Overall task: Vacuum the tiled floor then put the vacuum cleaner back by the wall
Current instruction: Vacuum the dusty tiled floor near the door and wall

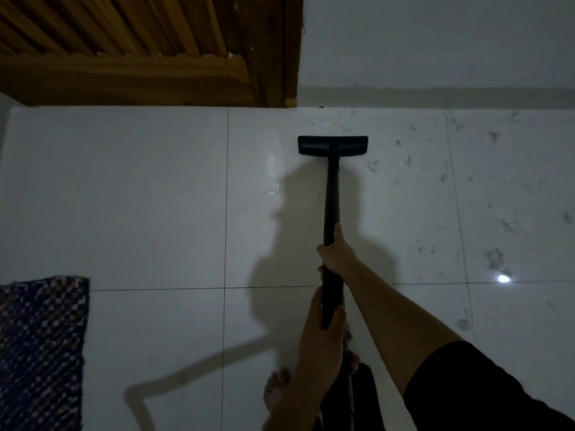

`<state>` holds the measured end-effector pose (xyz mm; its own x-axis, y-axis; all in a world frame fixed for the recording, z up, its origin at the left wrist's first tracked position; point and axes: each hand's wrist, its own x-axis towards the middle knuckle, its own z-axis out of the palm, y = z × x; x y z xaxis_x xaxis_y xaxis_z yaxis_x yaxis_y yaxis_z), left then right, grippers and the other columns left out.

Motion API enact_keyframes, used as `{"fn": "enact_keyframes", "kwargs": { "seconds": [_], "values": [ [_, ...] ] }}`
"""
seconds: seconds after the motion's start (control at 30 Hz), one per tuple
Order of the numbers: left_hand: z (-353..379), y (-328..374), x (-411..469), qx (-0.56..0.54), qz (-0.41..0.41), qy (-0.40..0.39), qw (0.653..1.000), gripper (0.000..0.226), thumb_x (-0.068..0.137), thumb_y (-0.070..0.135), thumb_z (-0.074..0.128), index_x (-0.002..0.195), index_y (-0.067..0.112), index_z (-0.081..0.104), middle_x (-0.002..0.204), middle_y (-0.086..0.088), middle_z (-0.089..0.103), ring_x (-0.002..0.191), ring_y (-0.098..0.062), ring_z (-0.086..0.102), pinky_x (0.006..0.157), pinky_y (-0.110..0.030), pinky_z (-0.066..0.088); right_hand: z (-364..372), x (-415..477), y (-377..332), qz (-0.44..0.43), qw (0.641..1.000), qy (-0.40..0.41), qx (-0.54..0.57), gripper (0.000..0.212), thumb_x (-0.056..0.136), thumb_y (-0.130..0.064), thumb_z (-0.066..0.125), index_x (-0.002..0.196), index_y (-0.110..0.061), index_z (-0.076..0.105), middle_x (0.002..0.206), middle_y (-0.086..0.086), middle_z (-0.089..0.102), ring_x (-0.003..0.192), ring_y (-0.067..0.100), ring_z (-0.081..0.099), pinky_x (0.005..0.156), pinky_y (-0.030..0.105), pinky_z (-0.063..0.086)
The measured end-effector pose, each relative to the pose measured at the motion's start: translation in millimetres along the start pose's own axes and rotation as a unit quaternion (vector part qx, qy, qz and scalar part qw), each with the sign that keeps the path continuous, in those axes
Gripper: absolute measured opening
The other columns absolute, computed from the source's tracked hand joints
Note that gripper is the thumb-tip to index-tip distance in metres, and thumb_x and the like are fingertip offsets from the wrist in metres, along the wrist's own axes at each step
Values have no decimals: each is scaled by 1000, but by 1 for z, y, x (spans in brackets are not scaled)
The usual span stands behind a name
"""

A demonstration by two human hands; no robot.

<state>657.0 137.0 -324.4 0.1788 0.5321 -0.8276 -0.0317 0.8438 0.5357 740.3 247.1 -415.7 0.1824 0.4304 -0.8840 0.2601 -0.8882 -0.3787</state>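
Observation:
A black vacuum wand (331,194) runs from my hands to a flat black floor head (333,146), which rests on the white tiled floor (149,197) close to the wall. My right hand (337,253) grips the wand higher along the tube. My left hand (323,334) holds it lower, nearer my body. Grey dust clumps and smudges (494,256) lie scattered over the tiles to the right of the head. The vacuum's body is out of view.
A wooden slatted door (140,48) stands at the back left, a pale wall with a skirting strip (435,94) at the back right. A woven dark mat (40,346) lies at the left edge. My bare foot (277,393) is below the hands.

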Motion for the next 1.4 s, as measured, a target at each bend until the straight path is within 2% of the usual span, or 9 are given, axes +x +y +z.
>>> {"fn": "enact_keyframes", "kwargs": {
  "seconds": [0.37,0.53,0.7,0.83,0.93,1.1,1.23,1.4],
  "values": [
    [14,62,57,-41,8,29,999,47,100,20,44,142,35,32,64,-10,54,32,-10,48,35,-18,41,-23,48,-74,-12,1000,-4,-28,78,97,-11,43,152,-39,-4,133,20,51,60,19,53,48,26,46],
    [7,67,59,-22,-6,42,999,51,99,21,45,144,37,28,67,-9,55,31,-7,48,34,-18,43,-15,53,-78,-6,999,-25,-28,78,97,-11,43,152,-38,-5,137,20,47,60,19,53,45,25,44],
    [2,70,70,-17,-4,67,998,49,99,23,46,145,33,31,67,-6,58,42,-14,51,42,-25,45,-8,57,-95,-12,998,-39,-53,79,97,-9,41,153,-36,-8,137,22,46,61,21,53,47,27,47],
    [-6,81,77,-31,1,76,997,47,99,23,46,143,33,33,68,-8,56,41,-15,50,38,-22,44,0,60,-112,-20,996,-47,-67,79,97,-8,41,153,-35,-7,135,22,47,59,20,53,46,27,46],
    [-12,84,84,-12,13,79,997,49,99,24,46,145,33,31,69,-7,58,43,-15,52,41,-25,45,3,64,-119,-29,997,-42,-59,79,97,-8,41,153,-35,-7,135,22,48,58,20,53,45,27,46],
    [-20,83,89,-25,16,90,995,49,98,24,46,144,32,32,67,-7,58,46,-18,52,44,-27,45,11,61,-128,-55,994,-45,-78,79,97,-7,41,154,-32,-8,133,23,49,57,19,52,53,29,50],
    [-28,61,69,-15,-12,103,994,49,98,23,46,144,31,31,70,-4,58,46,-14,52,44,-26,43,31,44,-102,-47,994,-58,-84,78,96,-7,40,154,-31,-7,133,22,51,57,18,51,55,28,50],
    [-47,64,49,-17,-13,112,993,47,99,21,45,142,35,32,68,-10,55,37,-14,49,36,-22,44,55,34,-100,-35,994,-71,-76,79,96,-6,41,154,-31,-8,131,22,52,61,19,52,65,32,54]
  ]
}}
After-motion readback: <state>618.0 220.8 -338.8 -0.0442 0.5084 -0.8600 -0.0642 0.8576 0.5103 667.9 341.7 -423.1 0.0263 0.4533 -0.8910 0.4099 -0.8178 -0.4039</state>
